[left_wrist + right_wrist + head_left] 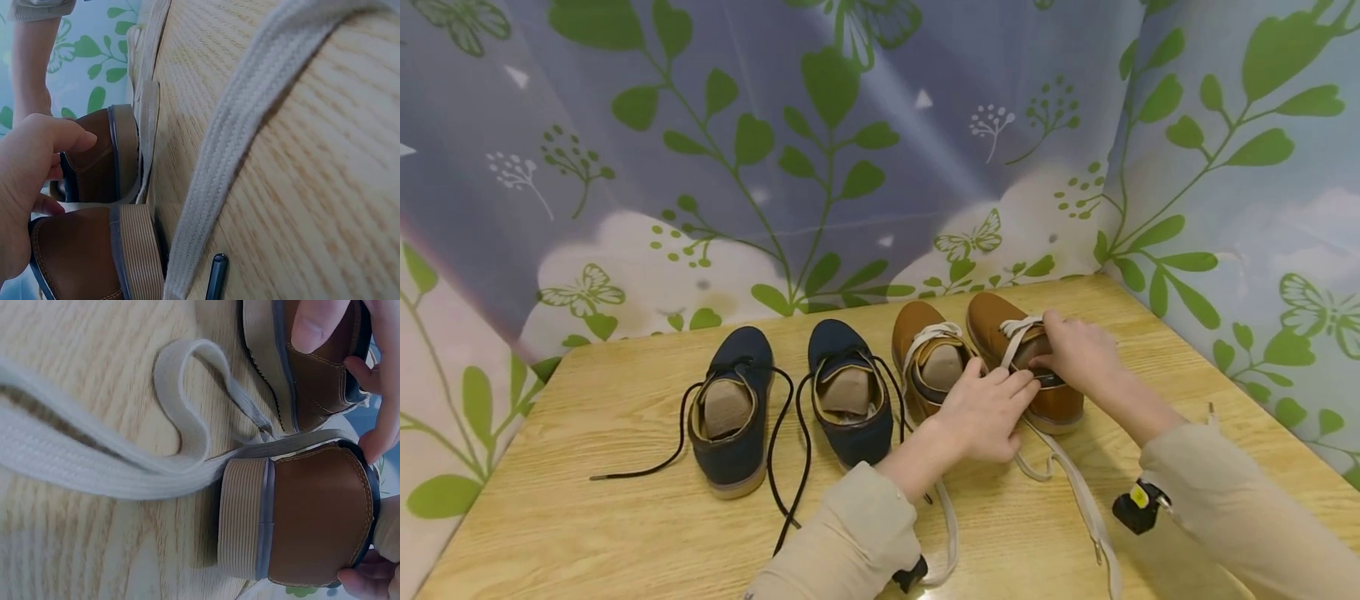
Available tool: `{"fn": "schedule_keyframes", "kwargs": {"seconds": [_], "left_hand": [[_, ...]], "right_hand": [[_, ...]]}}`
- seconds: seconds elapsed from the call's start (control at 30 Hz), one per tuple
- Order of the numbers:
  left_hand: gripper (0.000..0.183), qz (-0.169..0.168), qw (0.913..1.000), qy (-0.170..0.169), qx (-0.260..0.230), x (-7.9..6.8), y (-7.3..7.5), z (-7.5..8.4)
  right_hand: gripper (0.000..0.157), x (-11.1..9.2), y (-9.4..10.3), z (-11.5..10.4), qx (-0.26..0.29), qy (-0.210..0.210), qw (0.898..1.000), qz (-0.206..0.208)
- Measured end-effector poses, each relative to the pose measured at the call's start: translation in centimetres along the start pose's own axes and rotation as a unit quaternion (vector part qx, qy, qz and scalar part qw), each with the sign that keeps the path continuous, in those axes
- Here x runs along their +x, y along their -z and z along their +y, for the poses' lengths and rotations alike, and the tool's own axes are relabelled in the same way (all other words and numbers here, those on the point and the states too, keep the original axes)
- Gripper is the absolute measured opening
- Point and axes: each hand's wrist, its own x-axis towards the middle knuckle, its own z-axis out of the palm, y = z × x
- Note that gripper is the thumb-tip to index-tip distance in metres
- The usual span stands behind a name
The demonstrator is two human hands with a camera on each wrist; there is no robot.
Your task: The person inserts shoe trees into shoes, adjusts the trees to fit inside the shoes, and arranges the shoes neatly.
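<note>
Two brown lace-up shoes stand side by side, toes away from me: the left one and the right one. Their flat whitish laces trail onto the table. My right hand grips the right brown shoe at its opening, thumb on the inner side; part of its grasp is hidden. My left hand reaches across the left shoe's heel, fingers extended to the right shoe's collar. In the right wrist view a left fingertip touches that collar. Beige stuffing fills the left brown shoe.
Two navy shoes, one far left and one nearer, stand on the wooden table with black laces trailing. A leaf-patterned curtain hangs behind the table and along its sides.
</note>
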Motion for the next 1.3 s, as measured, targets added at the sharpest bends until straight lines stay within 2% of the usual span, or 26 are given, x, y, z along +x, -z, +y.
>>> {"fn": "schedule_keyframes", "kwargs": {"seconds": [0.3, 0.47, 0.83, 1.3], "left_hand": [[0.066, 0.001, 1.0, 0.003, 0.003, 0.1, 0.0, -0.1], [0.066, 0.001, 1.0, 0.002, 0.008, 0.1, 0.1, -0.2], [0.065, 0.007, 0.9999, -0.001, 0.012, -0.1, -0.1, -0.1], [0.064, 0.0, 0.9997, 0.001, 0.024, -0.2, 0.0, 0.0]], "right_hand": [[0.037, -0.2, 0.2, 0.2, -0.023, 0.017, 0.999, 0.021], [0.038, -0.1, 0.0, 0.1, -0.032, 0.01, 0.999, 0.042], [0.035, 0.3, -0.2, -0.5, -0.041, -0.033, 0.999, 0.014], [0.036, 0.4, -0.8, -0.9, -0.06, -0.021, 0.997, 0.044]]}}
